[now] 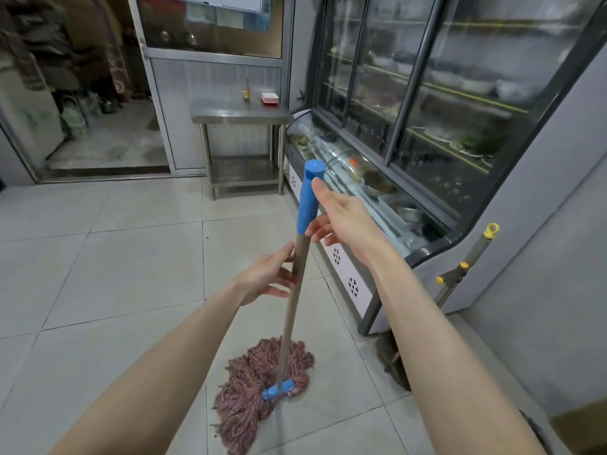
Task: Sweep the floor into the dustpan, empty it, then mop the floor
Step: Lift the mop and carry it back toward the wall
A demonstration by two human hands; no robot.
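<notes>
Looking down, my left hand [271, 274] is curled round the grey shaft of the mop [289, 323], thumb on one side and fingers on the other. My right hand [341, 218] sits higher, its fingers fairly straight and spread. Its thumb tip and fingertips touch the blue grip [310, 198] at the top without wrapping it. The mop's stringy pinkish head [259, 379] lies on the tiled floor [115, 257] between my forearms. A steel table [239, 114] stands ahead, and a glass-fronted fridge [427, 133] is on my right.
</notes>
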